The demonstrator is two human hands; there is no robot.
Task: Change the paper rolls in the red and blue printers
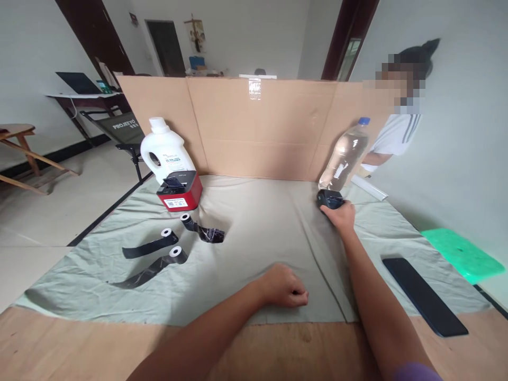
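My right hand [340, 214] grips a small black box-shaped device [329, 199], thumb along its near side, at the foot of a clear bottle with a blue cap [345, 156]. Resting on the cloth near the front edge, my left hand [284, 287] is curled into a fist, and nothing shows in it. On the left, a red and black printer [180, 193] stands before a white jug [164, 151]. Three partly unrolled dark paper rolls lie nearby: the upper roll [204, 230], the middle roll [153, 246] and the lower roll [153, 270].
A grey-green cloth [254, 227] covers most of the wooden table [278, 349]. Cardboard [254, 129] stands along the back. At right are a long dark flat object [425, 296], a clear rolled sheet [370, 188], a green stool [462, 254] and another person [399, 132].
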